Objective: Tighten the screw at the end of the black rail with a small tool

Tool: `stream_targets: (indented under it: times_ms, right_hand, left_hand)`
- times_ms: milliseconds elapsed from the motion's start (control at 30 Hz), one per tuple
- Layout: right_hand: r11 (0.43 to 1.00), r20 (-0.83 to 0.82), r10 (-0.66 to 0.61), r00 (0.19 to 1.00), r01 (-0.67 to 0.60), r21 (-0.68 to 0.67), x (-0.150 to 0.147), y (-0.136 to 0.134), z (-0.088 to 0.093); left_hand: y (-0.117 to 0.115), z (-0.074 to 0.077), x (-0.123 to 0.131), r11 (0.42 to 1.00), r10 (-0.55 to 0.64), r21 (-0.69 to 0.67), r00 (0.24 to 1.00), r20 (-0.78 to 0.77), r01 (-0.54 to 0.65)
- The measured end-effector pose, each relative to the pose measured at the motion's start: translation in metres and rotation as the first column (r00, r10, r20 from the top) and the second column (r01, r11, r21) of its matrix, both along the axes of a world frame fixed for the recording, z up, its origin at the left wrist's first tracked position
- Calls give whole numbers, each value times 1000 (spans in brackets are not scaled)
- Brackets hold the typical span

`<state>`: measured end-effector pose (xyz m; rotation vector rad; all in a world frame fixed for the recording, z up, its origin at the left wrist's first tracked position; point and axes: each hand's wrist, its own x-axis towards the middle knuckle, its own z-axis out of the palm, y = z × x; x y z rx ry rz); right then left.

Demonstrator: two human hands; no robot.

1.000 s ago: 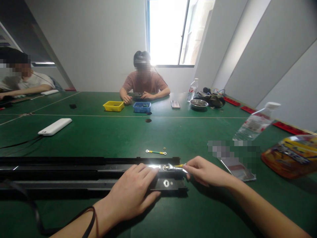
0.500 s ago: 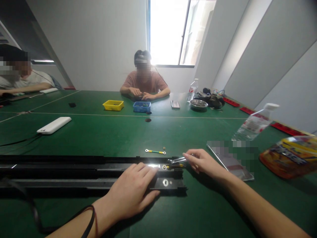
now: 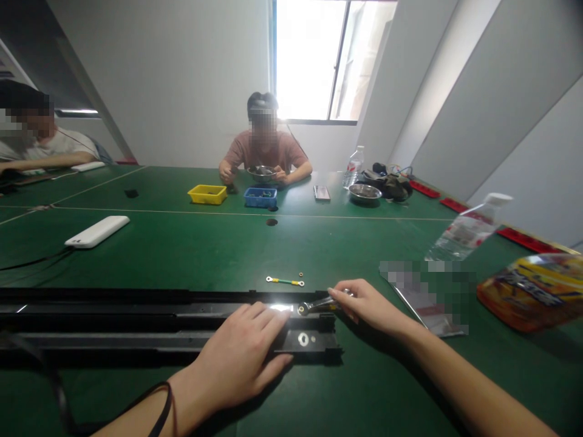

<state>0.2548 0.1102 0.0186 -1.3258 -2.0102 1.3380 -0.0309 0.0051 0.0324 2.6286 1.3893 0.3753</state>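
Note:
My left hand point(image 3: 243, 346) lies over the right end of the black metal rails point(image 3: 136, 311), palm down, fingers extended and thumb apart at the near edge. In my right hand point(image 3: 364, 306) a shiny ring wrench point(image 3: 319, 302) is pinched by its handle. Its ring end surrounds or sits over a brass-coloured fastener on the far rail; the exact fit is too small to tell. Part of a yellow-sleeved wire shows beneath the handle. Beyond the rails lie a green-and-yellow wire with ring terminals point(image 3: 285, 281) and a small nut or washer point(image 3: 301, 275).
At right are a blurred flat packet point(image 3: 419, 303), a water bottle point(image 3: 471, 227) and an orange-yellow package point(image 3: 532, 294). A white power bank point(image 3: 98, 232) lies left. Across the table, a person holds a metal bowl point(image 3: 262, 174) behind yellow point(image 3: 207, 195) and blue point(image 3: 260, 197) bins.
The wrench's ring end has come down onto the fastener, and my right hand has shifted slightly left. My left hand stays on the rails. The person opposite now holds a metal bowl.

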Motion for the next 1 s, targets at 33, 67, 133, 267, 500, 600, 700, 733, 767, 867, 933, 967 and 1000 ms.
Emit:
stream_targets:
  times_ms: [33,67,133,267,500,600,700,733,767,867,933,967,1000]
  right_hand:
    - [1000,9,7,1000,-7,-3,1,0,0]
    - [1000,21,21,1000,-21,-15,2,0,0]
    - [997,52,61,997,-59,-54,3,-3,1]
    - [987,132,122,984,-106,-122,4,-11,6]
    - [984,168,134,977,-112,-137,3,-19,12]
    - [971,122,143,982,-115,-211,6,-19,12]
    - [968,100,144,985,-119,-220,8,-19,12]
    - [969,101,139,985,-114,-219,8,-19,12]
    - [969,103,134,986,-109,-220,8,-19,11]
    - [971,112,111,988,-84,-225,10,-19,10]
    - [976,118,89,989,-62,-210,11,-18,9]
    - [982,117,76,990,-54,-184,12,-17,9]
    - [988,112,61,992,-44,-147,14,-15,8]
  left_hand:
    - [0,0,0,1000,1,-6,1000,-2,-1]
    - [0,0,0,1000,2,-12,1000,-4,-3]
    - [1,0,0,1000,6,-19,1000,-6,-6]
    - [1,0,0,999,1,-34,1000,0,-1]
    - [2,-1,0,1000,0,-26,1000,10,0]
    - [3,-2,-1,1000,0,-27,1000,5,0]
    - [3,-2,-1,999,-3,-32,1000,1,3]
    - [3,-2,-1,999,-4,-34,1000,0,4]
    - [3,-2,-1,999,-3,-34,1000,-1,3]
    - [2,-2,-1,999,0,-34,1000,-4,0]
    - [2,-2,-1,999,-1,-37,1000,-4,1]
    - [1,-2,-1,999,-2,-39,1000,-5,2]
    - [1,-2,-1,999,-4,-41,1000,-7,3]
